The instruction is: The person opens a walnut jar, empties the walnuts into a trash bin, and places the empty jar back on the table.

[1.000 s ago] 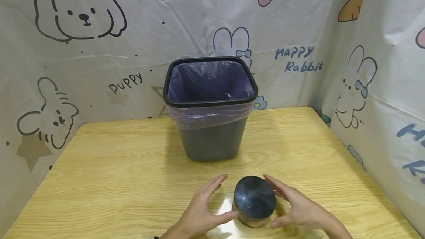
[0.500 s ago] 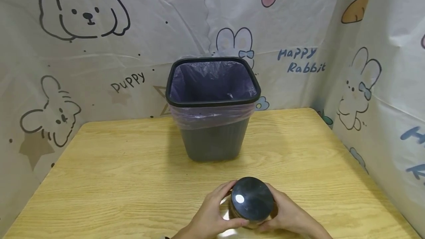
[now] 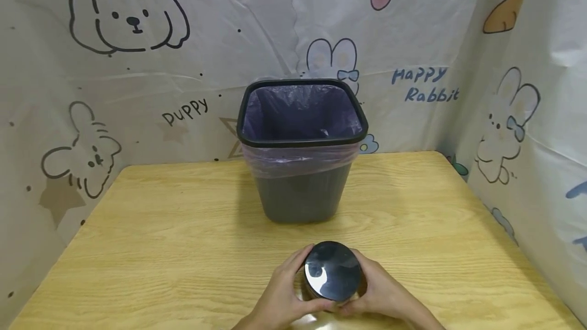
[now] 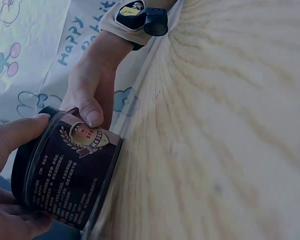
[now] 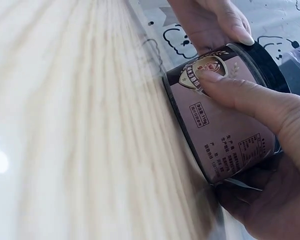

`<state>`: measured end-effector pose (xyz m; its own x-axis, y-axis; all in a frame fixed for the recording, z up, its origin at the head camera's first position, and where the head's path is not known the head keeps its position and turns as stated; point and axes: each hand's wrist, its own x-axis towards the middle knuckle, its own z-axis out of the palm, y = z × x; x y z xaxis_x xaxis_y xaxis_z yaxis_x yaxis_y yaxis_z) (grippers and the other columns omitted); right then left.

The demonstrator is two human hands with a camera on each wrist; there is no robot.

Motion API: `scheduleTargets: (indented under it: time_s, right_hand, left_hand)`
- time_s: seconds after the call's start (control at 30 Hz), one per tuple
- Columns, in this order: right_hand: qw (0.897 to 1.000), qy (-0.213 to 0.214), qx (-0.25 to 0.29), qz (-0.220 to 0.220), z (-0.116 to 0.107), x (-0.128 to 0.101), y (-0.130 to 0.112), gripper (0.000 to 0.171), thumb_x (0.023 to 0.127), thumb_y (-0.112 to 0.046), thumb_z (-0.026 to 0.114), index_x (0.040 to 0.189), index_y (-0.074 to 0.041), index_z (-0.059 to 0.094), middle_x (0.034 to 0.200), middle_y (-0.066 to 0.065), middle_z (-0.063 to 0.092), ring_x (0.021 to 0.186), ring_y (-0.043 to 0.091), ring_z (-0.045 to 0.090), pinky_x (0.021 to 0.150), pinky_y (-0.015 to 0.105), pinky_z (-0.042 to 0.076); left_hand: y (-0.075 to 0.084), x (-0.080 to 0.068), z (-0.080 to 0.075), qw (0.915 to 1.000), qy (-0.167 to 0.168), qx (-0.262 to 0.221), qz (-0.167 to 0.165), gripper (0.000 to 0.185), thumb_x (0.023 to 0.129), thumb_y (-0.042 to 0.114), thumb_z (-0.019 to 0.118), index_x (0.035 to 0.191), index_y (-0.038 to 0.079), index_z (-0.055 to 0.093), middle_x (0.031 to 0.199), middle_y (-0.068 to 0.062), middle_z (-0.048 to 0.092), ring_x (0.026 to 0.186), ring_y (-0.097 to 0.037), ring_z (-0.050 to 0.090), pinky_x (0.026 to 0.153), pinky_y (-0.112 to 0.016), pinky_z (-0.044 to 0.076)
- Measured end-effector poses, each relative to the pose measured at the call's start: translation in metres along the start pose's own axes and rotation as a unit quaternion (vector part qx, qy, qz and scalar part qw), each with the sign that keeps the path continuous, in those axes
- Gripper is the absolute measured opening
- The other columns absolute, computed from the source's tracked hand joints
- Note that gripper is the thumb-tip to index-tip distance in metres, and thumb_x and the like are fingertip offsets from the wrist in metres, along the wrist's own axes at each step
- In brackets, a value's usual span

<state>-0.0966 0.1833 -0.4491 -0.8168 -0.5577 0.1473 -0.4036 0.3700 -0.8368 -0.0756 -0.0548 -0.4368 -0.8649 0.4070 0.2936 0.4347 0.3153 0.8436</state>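
A squat round jar with a glossy black lid (image 3: 332, 270) is between my two hands near the front of the table. Its printed label (image 4: 72, 175) is dark on the side seen in the left wrist view and pinkish on the label's other part (image 5: 217, 125) in the right wrist view. My left hand (image 3: 285, 292) grips the jar from the left, its thumb up by the lid. From the right, my right hand (image 3: 379, 289) holds it, thumb pressed across the label. The base is at the table surface; whether it touches, I cannot tell.
Behind the jar stands a grey bin (image 3: 300, 192) with a black rim and a purple liner bag. It rests on a yellow wood-grain table (image 3: 174, 238). Cartoon-printed cloth (image 3: 151, 80) hangs round the back and sides.
A second ago both hands were spread beside the jar. They have come in and taken hold of it, and the jar has shifted left along the table.
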Motion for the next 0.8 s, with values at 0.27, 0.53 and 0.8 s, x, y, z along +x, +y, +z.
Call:
scheduleTargets:
  time_s: [0.27, 0.53, 0.8]
  right_hand:
    - [0.999, 0.007, -0.007, -0.052, 0.013, 0.013, -0.003, 0.095, 0.063, -0.038, 0.090, 0.143, -0.022, 0.041, 0.136, -0.004, 0.053, 0.120, 0.019, 0.053, 0.099, 0.038, 0.044]
    - [0.999, 0.013, -0.013, -0.046, 0.017, 0.014, -0.003, 0.096, 0.065, -0.039, 0.089, 0.145, -0.025, 0.038, 0.138, -0.007, 0.050, 0.122, 0.019, 0.051, 0.100, 0.040, 0.043]
    - [0.997, 0.019, 0.014, -0.069, 0.018, 0.014, -0.009, 0.093, 0.071, -0.037, 0.085, 0.147, -0.022, 0.036, 0.142, -0.003, 0.048, 0.126, 0.019, 0.050, 0.100, 0.037, 0.045]
  left_hand:
    - [-0.002, -0.005, -0.010, 0.9996, 0.020, 0.014, -0.013, 0.096, 0.068, 0.045, 0.085, 0.144, 0.007, 0.039, 0.141, -0.001, 0.048, 0.125, -0.023, 0.050, 0.100, -0.045, 0.044]
    - [0.001, -0.003, -0.013, 0.9995, 0.011, 0.021, -0.022, 0.094, 0.069, 0.046, 0.085, 0.142, 0.008, 0.040, 0.138, 0.003, 0.049, 0.122, -0.019, 0.052, 0.098, -0.044, 0.045]
    - [0.004, 0.000, -0.018, 0.9984, 0.004, 0.047, -0.031, 0.103, 0.066, 0.047, 0.087, 0.146, 0.008, 0.035, 0.141, -0.005, 0.046, 0.123, -0.025, 0.050, 0.096, -0.051, 0.045]
